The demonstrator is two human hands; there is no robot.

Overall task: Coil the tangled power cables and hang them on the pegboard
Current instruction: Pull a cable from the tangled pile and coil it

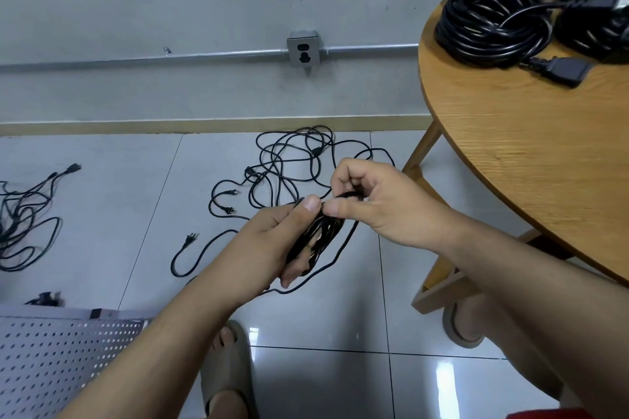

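Where tiled floor (pixel 323 326) meets grey wall (pixel 170 3), tangled cables (pixel 289 160) lie.

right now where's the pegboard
In the head view, the pegboard sits at the bottom left, just left of the left sandal and under the left forearm.

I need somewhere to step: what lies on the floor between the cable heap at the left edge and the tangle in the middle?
In the head view, only bare floor tile; the left heap and middle tangle lie apart.
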